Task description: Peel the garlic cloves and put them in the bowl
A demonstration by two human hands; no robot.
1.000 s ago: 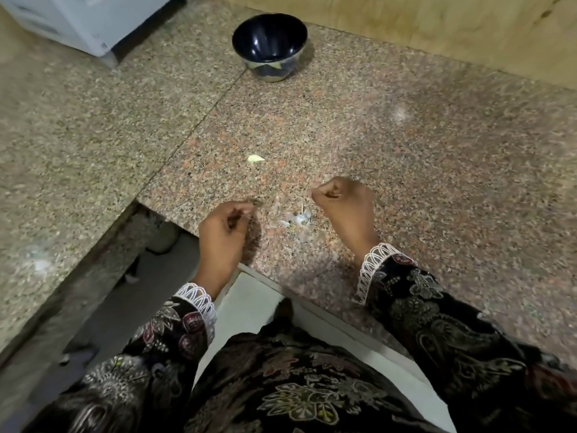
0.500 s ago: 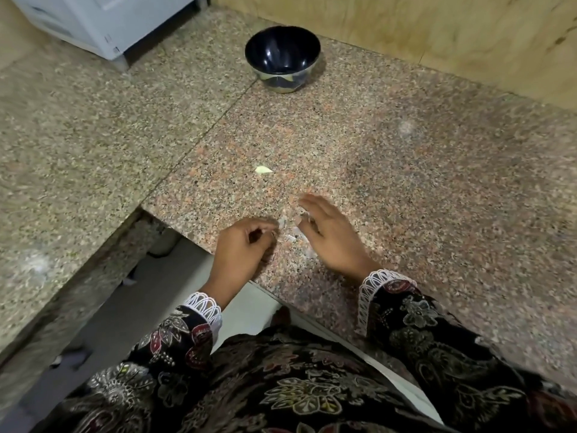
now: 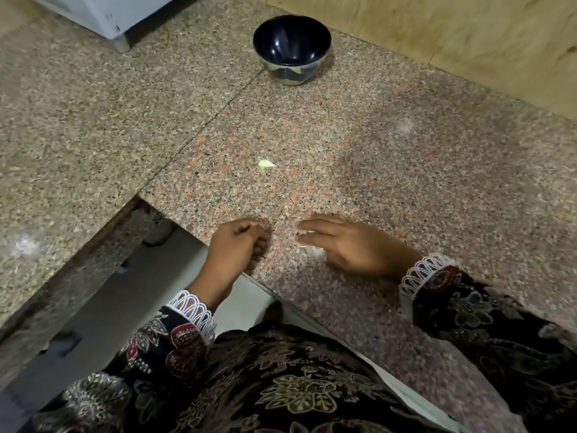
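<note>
Garlic clove (image 3: 267,164) lies peeled mid-worktop (image 3: 406,182), bowl (image 3: 292,48) far behind; left hand (image 3: 232,248) curled, contents unclear; right hand (image 3: 349,245) flat, fingers straight.

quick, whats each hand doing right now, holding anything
Left hand: fingers curled at the counter edge; whether they hold anything cannot be told.
Right hand: open, fingers straight over white garlic skin scraps, holding nothing.

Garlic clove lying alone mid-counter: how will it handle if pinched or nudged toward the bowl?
The clove looks small and pale, so probably light and easy to pinch. Its tapered, rounded shape suggests it may pivot or roll rather than slide straight. It looks smooth, and the counter polished, so it could skid or slip from fingertips.
</note>
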